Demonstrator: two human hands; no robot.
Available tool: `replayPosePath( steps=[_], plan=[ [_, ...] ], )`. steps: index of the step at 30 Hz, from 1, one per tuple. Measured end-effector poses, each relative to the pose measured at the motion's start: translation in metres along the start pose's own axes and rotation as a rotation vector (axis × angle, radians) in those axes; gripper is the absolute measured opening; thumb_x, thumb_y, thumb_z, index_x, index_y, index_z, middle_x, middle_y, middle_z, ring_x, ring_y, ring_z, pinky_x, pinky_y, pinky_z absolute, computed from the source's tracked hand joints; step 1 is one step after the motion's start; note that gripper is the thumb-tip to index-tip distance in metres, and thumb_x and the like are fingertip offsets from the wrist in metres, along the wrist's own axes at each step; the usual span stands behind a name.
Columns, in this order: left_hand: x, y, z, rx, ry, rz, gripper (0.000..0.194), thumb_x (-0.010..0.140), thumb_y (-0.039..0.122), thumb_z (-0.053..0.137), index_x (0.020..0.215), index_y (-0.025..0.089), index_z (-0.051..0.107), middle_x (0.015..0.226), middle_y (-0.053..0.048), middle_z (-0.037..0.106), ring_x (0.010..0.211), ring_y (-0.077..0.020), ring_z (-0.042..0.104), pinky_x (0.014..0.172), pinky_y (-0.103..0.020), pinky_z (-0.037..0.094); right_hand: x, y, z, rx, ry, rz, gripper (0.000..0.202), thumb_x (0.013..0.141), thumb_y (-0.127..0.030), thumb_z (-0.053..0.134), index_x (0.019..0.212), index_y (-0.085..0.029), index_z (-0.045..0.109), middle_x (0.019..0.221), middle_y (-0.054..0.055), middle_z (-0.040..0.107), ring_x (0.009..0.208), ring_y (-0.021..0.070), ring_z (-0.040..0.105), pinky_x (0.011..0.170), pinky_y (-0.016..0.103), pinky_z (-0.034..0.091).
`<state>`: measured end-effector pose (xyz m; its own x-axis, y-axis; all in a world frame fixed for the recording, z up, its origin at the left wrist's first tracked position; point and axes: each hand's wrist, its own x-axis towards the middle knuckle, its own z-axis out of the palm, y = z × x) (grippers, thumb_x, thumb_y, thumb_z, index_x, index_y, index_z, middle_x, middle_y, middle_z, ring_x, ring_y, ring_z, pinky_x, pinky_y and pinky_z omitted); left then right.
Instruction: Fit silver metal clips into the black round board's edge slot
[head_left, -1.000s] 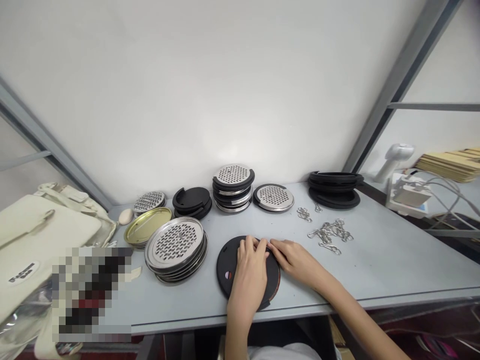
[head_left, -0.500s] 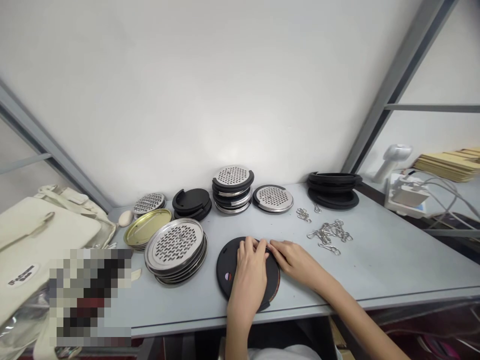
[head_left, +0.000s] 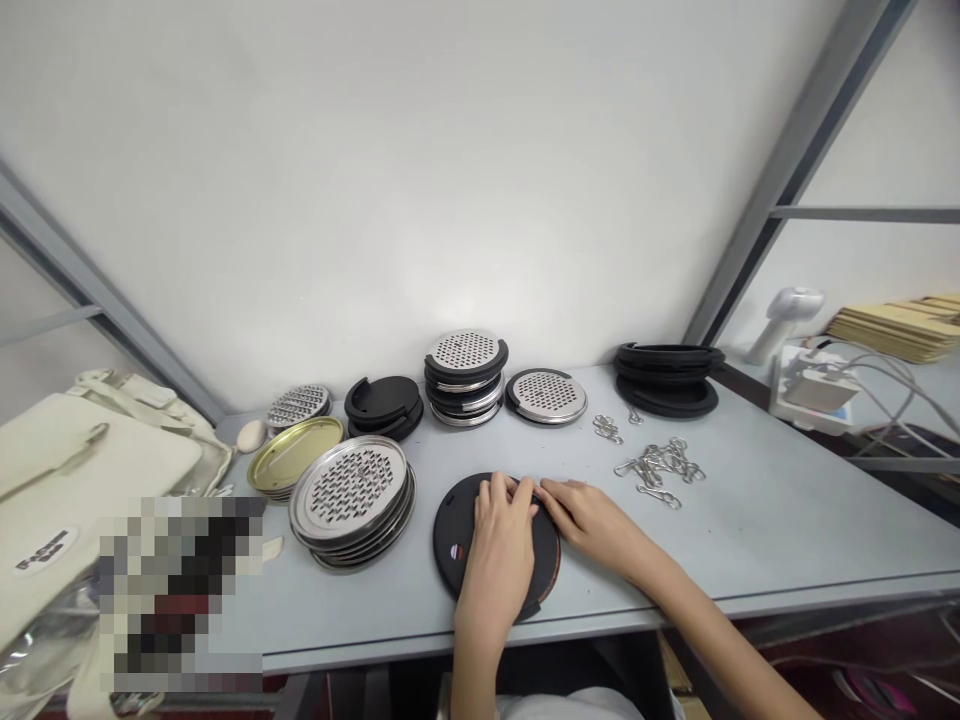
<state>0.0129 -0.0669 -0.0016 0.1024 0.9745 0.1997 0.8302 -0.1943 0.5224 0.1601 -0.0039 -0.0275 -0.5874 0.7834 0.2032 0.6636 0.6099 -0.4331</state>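
Note:
A black round plastic grater holder (head_left: 456,512) lies flat near the table's front edge, with a small round sticker on it and an orange-brown strip at its right rim. Across its top rests my left hand (head_left: 501,535), fingers bent and pressed to the far part of the holder. My right hand (head_left: 592,520) grips the upper right rim, its fingertips close to the left fingers. Those fingertips meet over the rim, so what lies under them is hidden. To the left stands a stack of round metal grater discs (head_left: 352,490), with gold-coloured round lids (head_left: 296,455) behind.
Along the wall stand black holders (head_left: 384,400), a stack of graters in holders (head_left: 465,375), a single grater in its holder (head_left: 547,395) and more black holders (head_left: 667,390). Metal clips (head_left: 660,465) lie at right. A cream bag (head_left: 97,450) sits left; a scanner (head_left: 787,320) right.

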Motion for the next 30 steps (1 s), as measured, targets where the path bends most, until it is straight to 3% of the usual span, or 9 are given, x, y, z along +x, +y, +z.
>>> replayPosePath(
  steps=[30],
  plan=[
    [0.0004, -0.0015, 0.0008, 0.028, 0.004, 0.006, 0.020, 0.095, 0.017, 0.031, 0.104, 0.023, 0.047, 0.105, -0.004, 0.045, 0.098, -0.0199, 0.043, 0.084, -0.034, 0.037, 0.0000, 0.0000, 0.0014, -0.058, 0.010, -0.009, 0.033, 0.099, -0.026, 0.025, 0.073, -0.021, 0.044, 0.061, 0.000, 0.055, 0.059, 0.0154, 0.053, 0.058, 0.025, 0.033]
  ],
)
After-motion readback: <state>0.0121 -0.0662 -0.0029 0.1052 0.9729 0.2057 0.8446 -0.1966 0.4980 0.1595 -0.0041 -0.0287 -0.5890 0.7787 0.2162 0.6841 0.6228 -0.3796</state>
